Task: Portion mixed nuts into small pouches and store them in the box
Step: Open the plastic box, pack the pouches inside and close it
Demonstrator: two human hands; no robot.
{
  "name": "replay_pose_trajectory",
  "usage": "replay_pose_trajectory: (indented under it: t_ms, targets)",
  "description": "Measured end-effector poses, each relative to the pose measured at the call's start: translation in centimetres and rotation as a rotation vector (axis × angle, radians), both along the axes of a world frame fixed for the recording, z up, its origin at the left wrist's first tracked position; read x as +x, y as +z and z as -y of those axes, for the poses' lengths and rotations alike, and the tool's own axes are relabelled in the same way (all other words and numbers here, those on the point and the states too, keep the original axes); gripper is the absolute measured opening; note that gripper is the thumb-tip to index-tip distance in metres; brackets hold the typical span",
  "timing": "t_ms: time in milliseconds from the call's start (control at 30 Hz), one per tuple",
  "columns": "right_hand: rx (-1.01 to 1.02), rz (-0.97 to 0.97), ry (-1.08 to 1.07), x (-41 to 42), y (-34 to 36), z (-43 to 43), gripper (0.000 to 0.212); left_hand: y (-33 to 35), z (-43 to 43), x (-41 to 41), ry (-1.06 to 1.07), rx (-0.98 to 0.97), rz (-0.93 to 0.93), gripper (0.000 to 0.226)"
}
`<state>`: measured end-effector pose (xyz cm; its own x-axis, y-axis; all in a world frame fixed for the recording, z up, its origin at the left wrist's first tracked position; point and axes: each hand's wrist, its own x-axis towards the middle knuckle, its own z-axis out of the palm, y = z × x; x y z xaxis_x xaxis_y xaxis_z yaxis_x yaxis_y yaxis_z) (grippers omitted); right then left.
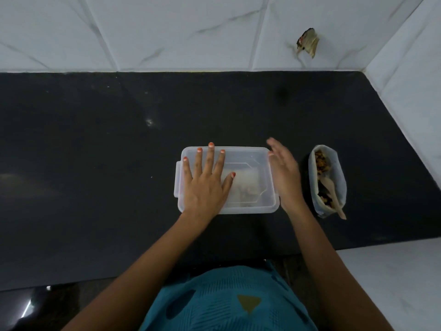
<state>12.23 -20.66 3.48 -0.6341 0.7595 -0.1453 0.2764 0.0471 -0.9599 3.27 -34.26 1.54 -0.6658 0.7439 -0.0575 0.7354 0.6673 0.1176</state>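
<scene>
Head view, nearest first: a teal patterned garment [229, 304] fills the bottom edge, and both bare forearms reach out from it over the black counter [95, 151].

Farther out, the left hand [205, 182] lies flat, fingers spread, palm down on the lid [243, 158] of the clear plastic box [269, 204]. It presses and grasps nothing. Pale pouches [245, 185] show dimly through the lid, so some portions seem stored already. The right hand [284, 173] stands on edge against the box's right side, fingers loosely extended and slightly blurred, closed around nothing. Whether it touches the right-hand latch I cannot tell.

Just beside that hand, apart from the box, stands an open white bag [328, 180] of mixed nuts [321, 161] with a wooden spoon [335, 201] leaning out of its near end.

The likeliest slip, in my judgement, comes from that closeness: a sideways sweep of the right hand or forearm could clip the spoon handle or the soft bag and spill nuts over the counter. Pressing only on the left half may also leave the right side of the lid unseated, or trap a pouch edge under the rim. The smooth counter could let the box slide.

Farthest off, a torn scrap [307, 45] clings to the white marbled wall tiles [167, 32].
</scene>
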Motion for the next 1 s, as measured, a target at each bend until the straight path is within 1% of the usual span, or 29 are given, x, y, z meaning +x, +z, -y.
replay_pose_trajectory:
  t_ms: [33, 67, 100, 167, 200, 233, 300, 367, 433, 567, 633, 733, 800, 900, 1000]
  targets:
    - [-0.089, 0.005, -0.113, 0.3, 0.0, -0.6, 0.03, 0.1, -0.2, 0.2, 0.005, 0.025, -0.012, 0.069]
    - [-0.146, 0.096, -0.148, 0.5, -0.2, -1.1, 0.026, 0.4, -0.5, 0.5, 0.004, 0.061, -0.016, 0.07]
    - [-0.204, 0.234, -0.109, 0.7, -0.5, -1.6, 0.021, 0.5, -0.9, 0.8, -0.016, 0.09, -0.012, 0.071]
    - [-0.334, 0.541, 0.045, 0.8, -0.4, -2.0, 0.01, 0.2, -1.5, 1.5, -0.072, 0.078, 0.032, 0.076]
    - [-0.396, 0.588, 0.074, 1.0, -0.4, -2.2, 0.009, 0.0, -1.7, 1.7, -0.083, 0.068, 0.044, 0.077]
    - [-0.455, 0.557, 0.068, 1.2, -0.3, -2.4, 0.011, -0.1, -1.9, 1.7, -0.091, 0.06, 0.04, 0.077]
    - [-0.54, 0.423, 0.007, 1.8, -0.2, -2.8, 0.016, -0.5, -2.0, 1.6, -0.098, 0.044, 0.019, 0.077]
    - [-0.551, 0.336, -0.08, 2.2, 0.0, -3.1, 0.018, -0.6, -1.9, 1.6, -0.1, 0.042, 0.018, 0.076]
    - [-0.468, 0.296, -0.103, 2.1, 0.3, -3.0, 0.02, -0.6, -1.9, 1.6, -0.105, 0.038, 0.018, 0.076]
    - [-0.208, 0.353, -0.005, 1.9, 1.2, -0.9, 0.026, -0.6, -1.9, 1.7, -0.099, 0.056, 0.033, 0.077]
    - [-0.065, 0.367, -0.012, 1.7, 1.0, -0.2, 0.031, -0.6, -1.9, 1.7, -0.096, 0.054, 0.036, 0.077]
    - [0.026, 0.396, -0.045, 1.3, 0.9, 0.3, 0.039, -0.7, -1.9, 1.7, -0.084, 0.039, 0.044, 0.077]
    - [0.078, 0.416, -0.045, 1.1, 0.9, 0.6, 0.035, -0.6, -2.0, 1.7, -0.087, 0.04, 0.04, 0.077]
    - [0.234, 0.46, -0.019, 0.8, 1.0, 1.1, 0.029, -0.8, -2.0, 1.7, -0.084, 0.036, 0.022, 0.076]
    - [0.26, 0.503, 0.0, 0.6, 0.9, 1.2, 0.031, -0.7, -2.0, 1.7, -0.094, 0.008, 0.036, 0.077]
